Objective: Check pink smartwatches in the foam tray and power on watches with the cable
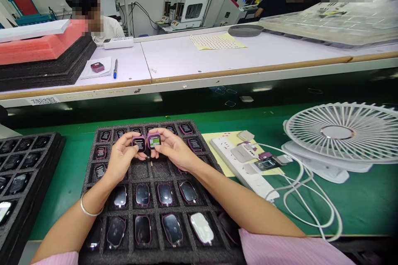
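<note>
My left hand [124,151] pinches a purple-framed smartwatch body [140,143] whose dark screen shows lines of white text. Beside it, my right hand [171,147] grips a second smartwatch body [154,140] with a partly green and white screen. Both are held side by side above a black foam tray [151,169]. In the tray's compartments lie several more watch bodies, such as a dark-screened one [164,193] and one with a white face [202,227]. At the tray's far rows some screens are lit with text. Bare compartments show just below my hands.
Left stands another foam tray [46,165] of watches. To the right are a power strip [242,169], a small display meter [266,164], white cables [329,211] and a fan [338,132]. A raised shelf [174,62] runs across; a person [108,27] sits behind it.
</note>
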{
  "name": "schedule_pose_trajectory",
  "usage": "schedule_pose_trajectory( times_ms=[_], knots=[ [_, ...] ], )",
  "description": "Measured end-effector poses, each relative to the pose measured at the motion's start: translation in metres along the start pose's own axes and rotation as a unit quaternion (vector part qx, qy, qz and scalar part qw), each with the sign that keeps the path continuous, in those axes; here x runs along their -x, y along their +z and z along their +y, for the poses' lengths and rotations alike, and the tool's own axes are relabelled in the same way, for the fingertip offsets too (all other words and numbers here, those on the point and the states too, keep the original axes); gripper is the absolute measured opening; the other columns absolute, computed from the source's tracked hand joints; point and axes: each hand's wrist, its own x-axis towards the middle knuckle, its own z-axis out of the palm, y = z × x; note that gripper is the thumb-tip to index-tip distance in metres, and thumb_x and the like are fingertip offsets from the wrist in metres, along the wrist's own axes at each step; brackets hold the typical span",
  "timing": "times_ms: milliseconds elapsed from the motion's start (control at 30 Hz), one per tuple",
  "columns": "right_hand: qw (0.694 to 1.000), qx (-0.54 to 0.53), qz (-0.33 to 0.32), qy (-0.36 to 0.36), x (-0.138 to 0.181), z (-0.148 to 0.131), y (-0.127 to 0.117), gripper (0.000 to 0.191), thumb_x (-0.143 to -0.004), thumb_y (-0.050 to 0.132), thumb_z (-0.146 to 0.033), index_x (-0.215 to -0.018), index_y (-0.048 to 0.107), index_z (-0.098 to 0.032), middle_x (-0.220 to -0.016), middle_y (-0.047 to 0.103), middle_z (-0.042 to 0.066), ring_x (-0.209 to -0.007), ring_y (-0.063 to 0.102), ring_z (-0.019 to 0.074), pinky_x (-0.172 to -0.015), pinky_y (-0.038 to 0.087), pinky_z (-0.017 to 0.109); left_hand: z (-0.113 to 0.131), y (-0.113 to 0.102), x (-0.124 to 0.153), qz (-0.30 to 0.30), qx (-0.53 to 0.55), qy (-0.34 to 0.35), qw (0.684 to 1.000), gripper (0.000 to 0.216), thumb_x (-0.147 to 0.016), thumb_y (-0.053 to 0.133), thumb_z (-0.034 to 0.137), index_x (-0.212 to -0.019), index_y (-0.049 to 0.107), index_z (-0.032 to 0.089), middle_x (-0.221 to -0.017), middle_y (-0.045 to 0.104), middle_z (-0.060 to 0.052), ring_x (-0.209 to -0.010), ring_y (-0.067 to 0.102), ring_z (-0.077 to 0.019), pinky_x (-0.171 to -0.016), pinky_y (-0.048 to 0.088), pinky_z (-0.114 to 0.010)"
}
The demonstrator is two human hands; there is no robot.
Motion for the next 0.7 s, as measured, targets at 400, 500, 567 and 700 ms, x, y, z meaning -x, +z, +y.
schedule_pose_trajectory(
  times_ms=[400, 500, 567, 700],
  knots=[
    [1.000, 0.019, -0.006, 0.002, -0.0002, 0.0006, -0.0017, 0.044, -0.079, 0.069, -0.015, -0.119, 0.052, -0.022, -0.095, 0.059, 0.001, -0.070, 0.062, 0.0110, -0.064, 0.049, 0.027, -0.0007, 0.0019, 0.0005, -0.006, 0.009, 0.002, 1.000, 0.040, -0.067, 0.063, 0.016, -0.107, 0.061, 0.018, -0.104, 0.065, -0.003, -0.061, 0.070, -0.0124, -0.062, 0.060, -0.029],
    [0.999, 0.030, 0.005, 0.015, -0.0008, 0.0001, -0.0005, 0.041, -0.079, 0.071, -0.020, -0.116, 0.053, -0.022, -0.094, 0.059, 0.000, -0.065, 0.061, 0.0093, -0.061, 0.047, 0.025, -0.0012, 0.0022, 0.0005, -0.006, 0.005, -0.001, 1.000, 0.040, -0.069, 0.068, 0.019, -0.109, 0.061, 0.018, -0.105, 0.066, -0.004, -0.061, 0.071, -0.0124, -0.063, 0.061, -0.029],
    [0.999, 0.021, 0.019, 0.032, -0.0014, 0.0001, 0.0003, 0.033, -0.083, 0.069, -0.027, -0.112, 0.055, -0.021, -0.084, 0.060, -0.002, -0.058, 0.059, 0.0086, -0.056, 0.045, 0.024, -0.0011, 0.0017, 0.0004, 0.001, 0.015, -0.018, 1.000, 0.037, -0.074, 0.069, 0.027, -0.109, 0.061, 0.017, -0.103, 0.067, -0.004, -0.060, 0.071, -0.0132, -0.062, 0.061, -0.030],
    [0.996, -0.032, 0.040, 0.069, -0.0023, -0.0004, 0.0009, 0.029, -0.088, 0.063, -0.040, -0.107, 0.058, -0.019, -0.067, 0.058, -0.004, -0.053, 0.058, 0.0103, -0.053, 0.043, 0.024, -0.0005, 0.0003, 0.0002, 0.003, 0.041, -0.038, 0.998, 0.035, -0.080, 0.066, 0.039, -0.107, 0.064, 0.016, -0.096, 0.066, -0.004, -0.059, 0.072, -0.0169, -0.061, 0.062, -0.032]
  ],
)
